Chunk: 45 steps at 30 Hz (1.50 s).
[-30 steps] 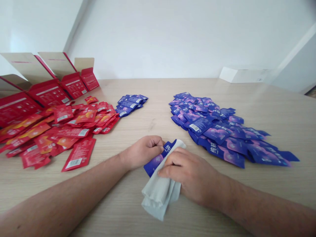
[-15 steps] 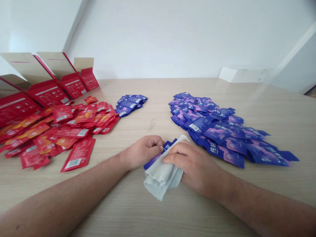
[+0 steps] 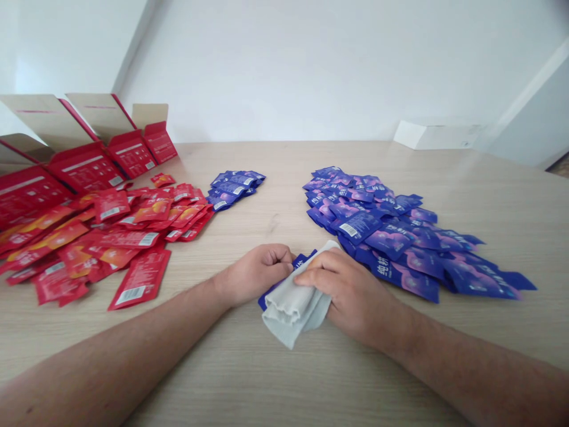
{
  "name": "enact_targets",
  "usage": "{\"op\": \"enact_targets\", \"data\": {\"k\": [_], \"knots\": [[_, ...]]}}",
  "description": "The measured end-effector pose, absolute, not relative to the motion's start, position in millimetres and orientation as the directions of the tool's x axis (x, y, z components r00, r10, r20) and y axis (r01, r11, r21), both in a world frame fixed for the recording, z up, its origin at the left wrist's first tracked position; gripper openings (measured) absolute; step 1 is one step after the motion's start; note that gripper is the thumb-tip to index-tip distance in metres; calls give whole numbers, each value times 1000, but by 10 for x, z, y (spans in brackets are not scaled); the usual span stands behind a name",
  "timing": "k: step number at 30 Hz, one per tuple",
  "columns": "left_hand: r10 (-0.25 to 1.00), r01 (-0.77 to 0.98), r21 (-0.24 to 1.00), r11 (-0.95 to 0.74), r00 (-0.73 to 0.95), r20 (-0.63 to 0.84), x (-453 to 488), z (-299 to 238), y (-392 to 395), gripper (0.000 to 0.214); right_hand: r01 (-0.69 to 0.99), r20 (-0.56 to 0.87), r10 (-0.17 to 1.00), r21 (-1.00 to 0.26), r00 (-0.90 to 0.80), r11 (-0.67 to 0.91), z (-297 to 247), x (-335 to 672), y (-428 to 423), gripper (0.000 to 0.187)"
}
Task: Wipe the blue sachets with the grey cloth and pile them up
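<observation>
Near the middle of the table, a blue-purple sachet (image 3: 300, 260) lies mostly covered by a folded whitish cloth (image 3: 284, 308). My left hand (image 3: 258, 274) is closed at the sachet's left edge, its fingers curled and pinching it. Over the sachet, my right hand (image 3: 351, 290) grips the cloth between thumb and fingers and presses it against the packet. The cloth's loose lower corner hangs toward me. To the right of my right hand spreads a large pile of blue-purple sachets (image 3: 373, 219).
A smaller stack of blue sachets (image 3: 233, 187) lies beyond my left hand. Left of it spreads a heap of red and orange sachets (image 3: 133, 222), with open red cartons (image 3: 89, 166) behind. A white box (image 3: 438, 135) stands at the table's far right edge.
The cloth has shifted slightly up and left-to-right over the sachet, covering more of it, with its hanging corner raised. My left hand has stayed in place.
</observation>
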<state>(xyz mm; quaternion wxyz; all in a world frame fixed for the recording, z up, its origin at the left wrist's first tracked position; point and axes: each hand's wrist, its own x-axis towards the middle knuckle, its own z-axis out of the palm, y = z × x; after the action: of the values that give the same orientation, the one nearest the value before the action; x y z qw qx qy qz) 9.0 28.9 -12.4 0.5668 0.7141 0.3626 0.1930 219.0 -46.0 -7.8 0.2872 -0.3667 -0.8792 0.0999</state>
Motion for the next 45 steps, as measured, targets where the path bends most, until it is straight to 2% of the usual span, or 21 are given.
{"op": "enact_targets", "data": {"k": [4, 10, 16, 21, 27, 33, 38, 43, 45], "knots": [[732, 298, 946, -130, 673, -111, 94, -105, 291, 16, 521, 390, 634, -363, -668, 772, -79, 2154, -501, 19], [735, 304, 947, -101, 664, -135, 96, -122, 280, 18, 605, 410, 725, -400, -553, 688, -74, 2193, -470, 21], [736, 304, 944, -131, 667, -112, 94, -111, 294, 17, 527, 373, 640, -367, -672, 767, -84, 2141, -510, 21], [738, 308, 946, -105, 661, -133, 93, -116, 282, 19, 596, 434, 712, -392, -552, 701, -71, 2183, -473, 23], [740, 313, 938, -148, 664, -105, 91, -104, 292, 17, 517, 383, 635, -373, -671, 771, -82, 2144, -512, 20], [736, 301, 948, -103, 664, -131, 95, -115, 278, 18, 601, 414, 720, -398, -557, 693, -77, 2183, -472, 22], [738, 302, 944, -130, 666, -111, 102, -98, 284, 17, 517, 377, 639, -381, -671, 767, -80, 2140, -517, 19], [745, 308, 947, -95, 653, -137, 103, -108, 274, 19, 600, 433, 715, -392, -548, 698, -80, 2187, -475, 22], [741, 310, 946, -100, 657, -137, 99, -107, 272, 18, 593, 420, 712, -395, -563, 702, -80, 2176, -484, 22]]}}
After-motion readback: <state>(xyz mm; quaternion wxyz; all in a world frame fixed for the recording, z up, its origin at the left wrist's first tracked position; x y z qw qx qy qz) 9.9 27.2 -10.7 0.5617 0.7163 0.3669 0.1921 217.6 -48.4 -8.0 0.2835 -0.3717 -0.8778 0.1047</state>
